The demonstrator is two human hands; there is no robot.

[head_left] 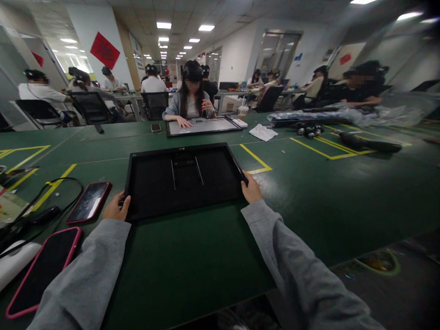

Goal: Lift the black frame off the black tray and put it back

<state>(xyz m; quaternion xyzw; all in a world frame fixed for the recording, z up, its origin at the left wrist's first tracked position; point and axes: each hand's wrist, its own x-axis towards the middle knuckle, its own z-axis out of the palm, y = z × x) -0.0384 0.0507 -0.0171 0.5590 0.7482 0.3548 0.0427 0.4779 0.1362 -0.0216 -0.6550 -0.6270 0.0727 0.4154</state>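
Observation:
A wide black monitor casing [150,182], shallow like a tray, rests on the green table in front of me. Two thin silver rods run down its inside, below a small dark bracket [184,162]. My left hand [116,207] is closed on the casing's left edge near the front corner, thumb on the rim. On the opposite side, my right hand [252,188] grips the right edge, its fingers partly hidden by the rim. Beside my left hand lies a phone in a red case [88,202].
Left of me are a pink-cased phone [45,269], black cables [66,181] and a white device [9,268]. Across the table [312,202], a person sits at a flat panel [207,126]. Further right are crumpled tissue [263,133], a power tool [368,142] and plastic wrap [395,111].

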